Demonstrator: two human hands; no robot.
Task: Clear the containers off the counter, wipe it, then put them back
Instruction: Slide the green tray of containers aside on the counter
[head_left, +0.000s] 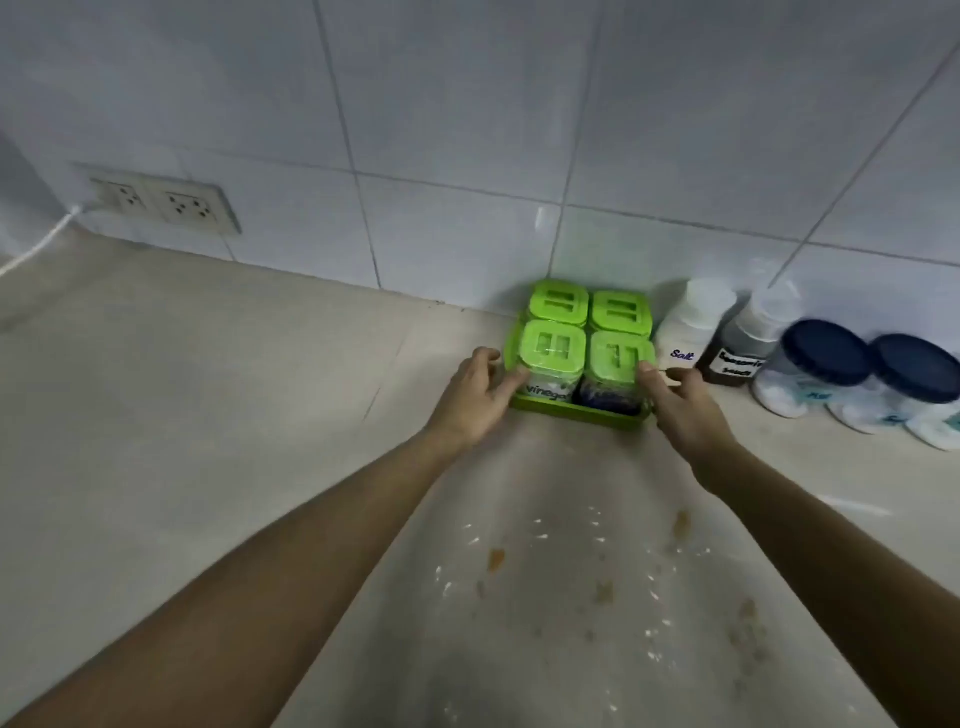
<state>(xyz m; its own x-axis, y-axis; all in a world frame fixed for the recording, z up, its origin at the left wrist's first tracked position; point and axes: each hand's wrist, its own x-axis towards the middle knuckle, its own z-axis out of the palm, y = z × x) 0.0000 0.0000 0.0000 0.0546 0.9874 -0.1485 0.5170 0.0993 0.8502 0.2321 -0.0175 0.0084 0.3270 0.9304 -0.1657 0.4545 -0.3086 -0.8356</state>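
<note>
Green plastic marks the item under grasp: the left hand (475, 395) and right hand (680, 397) bracket a green tray (576, 410) at centre frame, one on each short side. Left hand fingers (511, 382) are spread and curled against the tray's left edge and the front-left jar. Right hand fingers are spread as well, the thumb touching the lid of the front-right jar; whether the remaining fingers contact the tray cannot be determined.

The tray holds four green-lidded jars (550, 348) in a two-by-two block; the front-left one carries a label reading "vinegar". The tray sits on the table (208, 415), close to the tiled wall (467, 130).

Just right of the tray stand a white bottle (688, 332) labelled "Salt" and a dark-filled bottle (745, 345), then blue-lidded jars (826, 364) toward the right edge.

Orange-brown spots and white specks (597, 571) lie on the table in the lower centre. A double wall socket (166, 205) with a white cable occupies the upper left.
</note>
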